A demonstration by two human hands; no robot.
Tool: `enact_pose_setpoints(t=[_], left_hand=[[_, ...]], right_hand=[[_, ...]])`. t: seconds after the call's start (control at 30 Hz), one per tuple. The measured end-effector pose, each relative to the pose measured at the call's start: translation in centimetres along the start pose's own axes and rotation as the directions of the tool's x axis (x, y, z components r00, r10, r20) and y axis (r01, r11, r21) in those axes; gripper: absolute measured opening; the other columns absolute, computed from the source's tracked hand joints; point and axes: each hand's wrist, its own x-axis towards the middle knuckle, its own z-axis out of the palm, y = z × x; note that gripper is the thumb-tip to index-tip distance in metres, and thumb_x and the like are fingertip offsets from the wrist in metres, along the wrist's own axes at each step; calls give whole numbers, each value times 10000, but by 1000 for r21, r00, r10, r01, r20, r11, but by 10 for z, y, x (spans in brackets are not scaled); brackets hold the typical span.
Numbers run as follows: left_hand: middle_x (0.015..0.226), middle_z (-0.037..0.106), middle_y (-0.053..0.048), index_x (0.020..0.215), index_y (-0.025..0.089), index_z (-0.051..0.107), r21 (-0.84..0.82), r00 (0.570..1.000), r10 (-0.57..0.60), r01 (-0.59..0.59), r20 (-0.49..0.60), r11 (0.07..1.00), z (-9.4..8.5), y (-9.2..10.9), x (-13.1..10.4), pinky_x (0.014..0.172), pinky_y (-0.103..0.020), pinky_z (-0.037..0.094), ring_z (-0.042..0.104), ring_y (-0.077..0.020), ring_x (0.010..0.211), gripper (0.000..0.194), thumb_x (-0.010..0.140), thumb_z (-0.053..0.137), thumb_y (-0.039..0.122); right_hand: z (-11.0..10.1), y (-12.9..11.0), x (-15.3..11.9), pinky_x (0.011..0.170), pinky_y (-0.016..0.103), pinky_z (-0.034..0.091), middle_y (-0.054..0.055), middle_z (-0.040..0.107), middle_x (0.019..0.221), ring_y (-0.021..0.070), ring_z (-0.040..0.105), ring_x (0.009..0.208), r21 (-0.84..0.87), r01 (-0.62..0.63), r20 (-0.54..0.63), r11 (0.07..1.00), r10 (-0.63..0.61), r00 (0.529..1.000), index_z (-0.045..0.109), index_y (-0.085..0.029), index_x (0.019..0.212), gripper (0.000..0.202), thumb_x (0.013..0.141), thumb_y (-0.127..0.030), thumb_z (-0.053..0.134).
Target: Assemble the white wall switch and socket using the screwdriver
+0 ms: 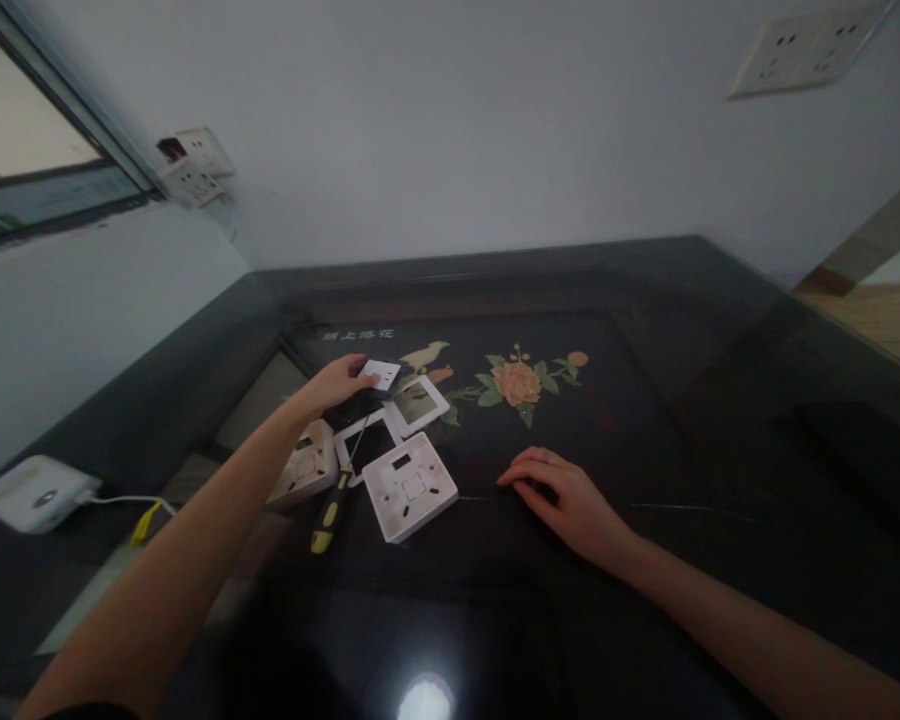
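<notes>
My left hand [343, 382] is closed on a socket panel [382, 374], white on its face with dark edges, over the far part of the parts group. Just below it lie two white square frames [429, 402], partly overlapping. A white square back box [411, 488] lies open side up nearer to me. Another back box [307, 462] is partly hidden behind my left forearm. Between them a screwdriver [332, 512] with a black and yellow handle rests with its shaft across a frame. My right hand [566, 500] rests on the table, fingers slightly bent and apart, holding nothing.
The dark glossy table [690, 420] bears a painted flower and bird. At the left sits a white device [37, 493] with a white cable and yellow tag. Wall sockets [806, 50] are at the upper right, more sockets [195, 170] at the upper left.
</notes>
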Motion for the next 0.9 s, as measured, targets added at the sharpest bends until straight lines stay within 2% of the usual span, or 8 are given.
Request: enact_pose_setpoints(t=[0.1, 0.3, 0.47, 0.63, 0.8, 0.9], left_hand=[[1249, 606, -101, 1244, 161, 571, 63, 996, 17, -23, 82, 998, -7, 0, -3, 881, -451, 558, 637, -241, 1057, 340, 949, 609, 326], [1254, 604, -101, 1242, 165, 573, 215, 992, 64, -87, 111, 973, -18, -5, -4, 886, -451, 557, 635, -241, 1061, 334, 950, 606, 324], [1263, 600, -101, 1242, 173, 576, 353, 988, 133, -152, 79, 923, -10, -2, -4, 897, -453, 552, 630, -242, 1071, 330, 951, 604, 327], [1266, 599, -102, 1247, 172, 572, 417, 974, 214, -225, 75, 880, 1, 2, -3, 898, -456, 551, 629, -245, 1076, 337, 950, 606, 328], [1300, 584, -105, 1253, 175, 572, 443, 957, 273, -285, 92, 850, -11, 5, 2, 941, -486, 527, 609, -259, 1126, 342, 950, 606, 330], [1348, 590, -111, 1273, 186, 585, 433, 948, 291, -317, 129, 844, -19, 5, 4, 1063, -526, 429, 566, -295, 1230, 398, 893, 660, 279]], right_hand=[[0, 0, 0, 826, 339, 505, 58, 674, 952, 179, 632, 913, -2, -1, 1, 1000, 1, 1000, 678, -202, 963, 217, 929, -124, 478], [0, 0, 0, 826, 347, 509, 55, 676, 951, 181, 633, 914, -6, -2, -1, 1000, 2, 1000, 679, -207, 960, 215, 929, -132, 480], [0, -1, 0, 819, 352, 516, 54, 680, 949, 184, 638, 911, -17, -2, -2, 1000, 2, 1000, 682, -216, 960, 218, 926, -130, 484], [-1, -1, 0, 826, 350, 516, 56, 680, 951, 183, 639, 916, -27, -4, 0, 1000, 4, 1000, 679, -213, 958, 220, 927, -128, 479], [0, -1, 0, 830, 345, 513, 57, 681, 948, 182, 638, 917, -29, 3, 2, 1000, -3, 1000, 679, -209, 953, 208, 925, -128, 488], [-1, 0, 0, 832, 345, 512, 55, 678, 951, 181, 639, 918, -28, 6, 1, 1000, -6, 1000, 676, -211, 956, 210, 930, -133, 482]])
